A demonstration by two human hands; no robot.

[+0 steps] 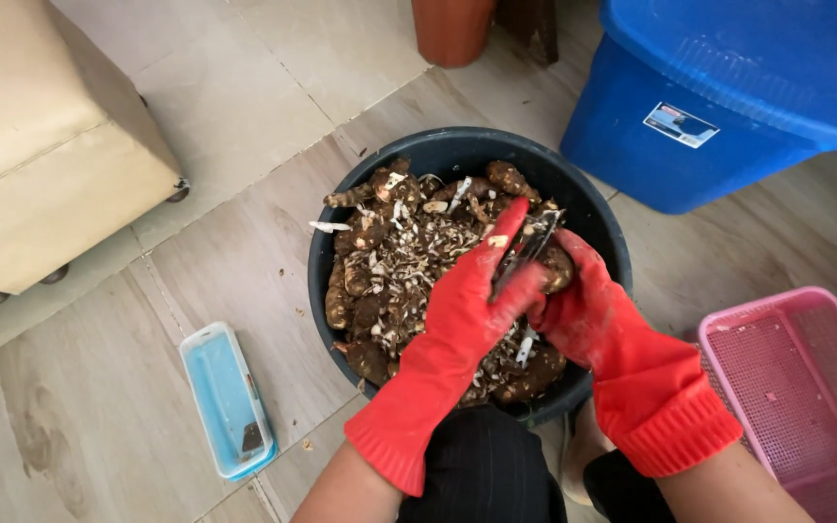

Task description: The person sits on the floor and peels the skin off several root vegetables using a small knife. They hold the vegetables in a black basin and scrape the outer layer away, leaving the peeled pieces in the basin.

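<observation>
Both my hands wear red rubber gloves and meet over a dark round basin point(326, 254) filled with brown, hairy root tubers point(365, 310) and pale peel scraps. My left hand point(472, 300) grips a metal peeler point(525, 247), its blade end pointing up and right. My right hand point(583, 300) is closed around one brown tuber point(558, 263), which shows just past the peeler's tip. The two hands touch each other above the right half of the basin.
A light blue rectangular lid or tray point(227, 399) lies on the tiled floor left of the basin. A pink plastic basket point(806, 387) stands at the right, a blue storage bin point(728, 87) behind it, a beige cushioned seat point(41, 145) at the far left.
</observation>
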